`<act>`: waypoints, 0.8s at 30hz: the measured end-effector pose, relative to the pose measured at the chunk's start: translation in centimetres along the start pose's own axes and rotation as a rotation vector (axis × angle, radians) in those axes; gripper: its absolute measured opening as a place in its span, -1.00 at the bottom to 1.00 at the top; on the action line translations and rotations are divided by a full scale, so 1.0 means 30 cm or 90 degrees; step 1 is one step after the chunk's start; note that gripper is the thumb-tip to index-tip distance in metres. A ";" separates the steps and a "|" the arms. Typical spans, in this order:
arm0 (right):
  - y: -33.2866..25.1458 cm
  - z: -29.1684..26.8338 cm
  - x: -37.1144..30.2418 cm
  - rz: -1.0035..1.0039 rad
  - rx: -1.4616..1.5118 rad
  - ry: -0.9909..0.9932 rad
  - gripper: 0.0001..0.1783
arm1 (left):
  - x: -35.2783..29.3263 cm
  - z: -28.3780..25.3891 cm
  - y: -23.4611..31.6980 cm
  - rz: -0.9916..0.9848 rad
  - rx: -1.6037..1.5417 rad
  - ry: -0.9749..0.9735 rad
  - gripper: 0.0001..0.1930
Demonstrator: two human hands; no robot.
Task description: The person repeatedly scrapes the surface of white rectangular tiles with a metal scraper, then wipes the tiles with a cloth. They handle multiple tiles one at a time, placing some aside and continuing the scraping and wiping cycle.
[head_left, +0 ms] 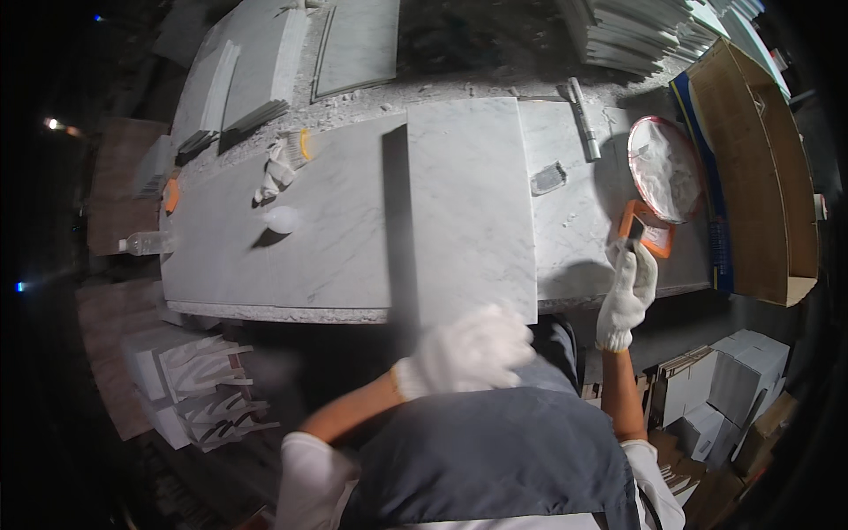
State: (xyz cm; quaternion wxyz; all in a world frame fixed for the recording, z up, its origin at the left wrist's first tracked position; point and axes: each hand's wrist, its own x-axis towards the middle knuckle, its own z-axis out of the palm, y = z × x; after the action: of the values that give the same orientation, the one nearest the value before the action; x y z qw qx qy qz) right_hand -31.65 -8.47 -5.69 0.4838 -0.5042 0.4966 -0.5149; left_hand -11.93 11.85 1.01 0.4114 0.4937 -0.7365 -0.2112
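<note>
A white marble-look tile (471, 194) lies on the bench, its near end reaching past the front edge. My left hand (473, 349), in a white knitted glove, is beside that near end; motion smears its fingers, and whether it touches the tile cannot be told. To the right, my gloved right hand (629, 287) is closed on a small dark block (636, 230), held at the near-left side of an orange-rimmed tray (665, 252). Just behind the tray stands a round tub (632, 141) with a red rim and whitish stuff inside.
A grey pad (548, 178) and a marker (583, 117) lie right of the tile. Leftward are a crumpled glove (278, 168), a white bulb-shaped object (281, 219) and a plastic bottle (146, 243). An open cardboard box (751, 177) borders the right side; stacked tiles (618, 40) stand behind.
</note>
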 end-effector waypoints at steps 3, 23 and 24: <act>-0.100 -0.095 0.033 0.003 -0.033 0.002 -0.67 | -0.045 -0.065 0.003 -0.181 0.267 0.303 -0.77; -0.155 -0.143 0.380 -0.145 -0.468 -0.106 -0.68 | -0.039 0.019 -0.132 -0.189 0.449 0.307 -0.62; -0.153 -0.138 0.388 -0.132 -0.468 -0.113 -0.68 | -0.040 0.022 -0.135 -0.195 0.440 0.306 -0.63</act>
State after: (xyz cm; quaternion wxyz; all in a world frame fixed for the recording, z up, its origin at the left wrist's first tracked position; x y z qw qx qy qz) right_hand -36.04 -19.82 -0.65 0.2575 -0.7339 0.5507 -0.3031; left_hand -10.01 11.17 -2.75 0.3458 0.7404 -0.5658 0.1099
